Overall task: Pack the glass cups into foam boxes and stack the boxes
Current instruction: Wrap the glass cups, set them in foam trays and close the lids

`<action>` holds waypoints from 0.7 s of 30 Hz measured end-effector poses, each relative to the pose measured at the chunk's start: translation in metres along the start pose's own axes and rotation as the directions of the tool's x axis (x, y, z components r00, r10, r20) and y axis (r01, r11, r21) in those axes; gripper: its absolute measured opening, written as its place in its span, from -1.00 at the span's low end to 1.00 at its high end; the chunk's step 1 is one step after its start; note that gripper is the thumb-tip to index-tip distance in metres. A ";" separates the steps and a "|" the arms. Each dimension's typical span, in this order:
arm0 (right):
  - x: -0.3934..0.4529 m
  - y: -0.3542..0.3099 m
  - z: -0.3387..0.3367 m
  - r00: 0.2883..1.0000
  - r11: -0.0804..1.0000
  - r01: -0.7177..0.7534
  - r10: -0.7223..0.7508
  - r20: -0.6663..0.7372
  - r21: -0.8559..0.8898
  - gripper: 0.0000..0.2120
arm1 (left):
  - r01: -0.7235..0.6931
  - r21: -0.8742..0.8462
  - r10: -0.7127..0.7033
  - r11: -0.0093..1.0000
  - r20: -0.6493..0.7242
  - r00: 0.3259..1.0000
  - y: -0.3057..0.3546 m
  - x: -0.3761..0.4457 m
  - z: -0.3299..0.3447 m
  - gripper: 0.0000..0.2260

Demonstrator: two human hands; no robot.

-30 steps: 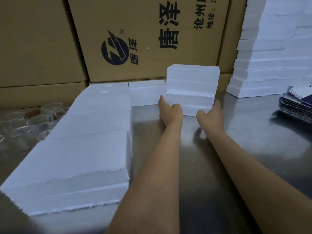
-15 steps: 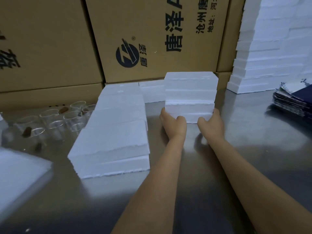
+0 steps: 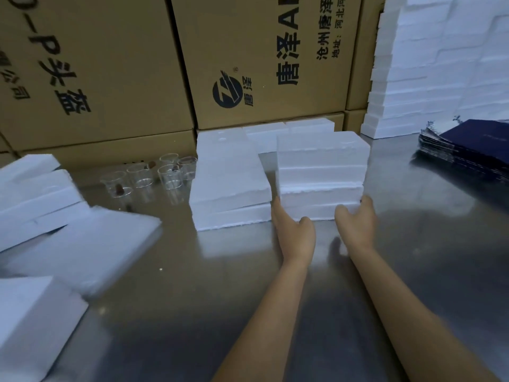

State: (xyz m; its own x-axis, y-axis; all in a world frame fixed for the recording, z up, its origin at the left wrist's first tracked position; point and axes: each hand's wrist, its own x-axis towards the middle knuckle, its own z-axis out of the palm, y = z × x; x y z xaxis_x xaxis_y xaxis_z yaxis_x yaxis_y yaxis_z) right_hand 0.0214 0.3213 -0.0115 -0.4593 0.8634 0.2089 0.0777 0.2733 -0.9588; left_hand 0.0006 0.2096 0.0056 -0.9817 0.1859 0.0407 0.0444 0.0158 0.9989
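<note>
Both hands, left hand (image 3: 294, 230) and right hand (image 3: 355, 224), grasp the foam boxes (image 3: 321, 175) near the bench's (image 3: 275, 285) far edge.

Stack of white foam boxes (image 3: 321, 172) upright on worktop, centre, lids closed (edges ragged). Lower foam stack (image 3: 230, 183) just beside it, left. Clear glass cups (image 3: 154, 177) clustered upright left of that, some holding small brown bits.

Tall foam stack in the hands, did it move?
Yes. The tall foam stack has slid toward the person, away from the cardboard boxes; its front now nearly lines up with the near end of the low foam stack.
</note>
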 end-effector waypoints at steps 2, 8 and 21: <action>-0.015 0.001 -0.009 0.999 1.000 -0.011 0.012 -0.047 0.027 -0.74 | 0.013 -0.026 -0.012 1.000 0.047 0.999 -0.001 -0.020 -0.014 -0.32; -0.054 -0.009 -0.026 0.997 0.999 -0.035 0.035 -0.073 0.009 -0.81 | 0.022 -0.025 -0.020 0.999 0.090 0.996 0.000 -0.053 -0.045 -0.38; -0.076 -0.022 -0.041 0.999 0.993 -0.017 0.022 -0.041 0.115 -0.31 | -0.091 -0.075 0.088 0.993 -0.042 0.995 0.011 -0.059 -0.061 -0.42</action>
State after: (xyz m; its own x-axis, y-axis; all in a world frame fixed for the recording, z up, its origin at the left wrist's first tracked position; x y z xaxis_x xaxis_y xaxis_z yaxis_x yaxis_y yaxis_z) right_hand 0.0903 0.2671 0.0020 -0.4206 0.8859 0.1958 -0.0171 0.2080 -0.9780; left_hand 0.0483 0.1393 0.0155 -0.9809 0.1450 0.1295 0.1196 -0.0748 0.9900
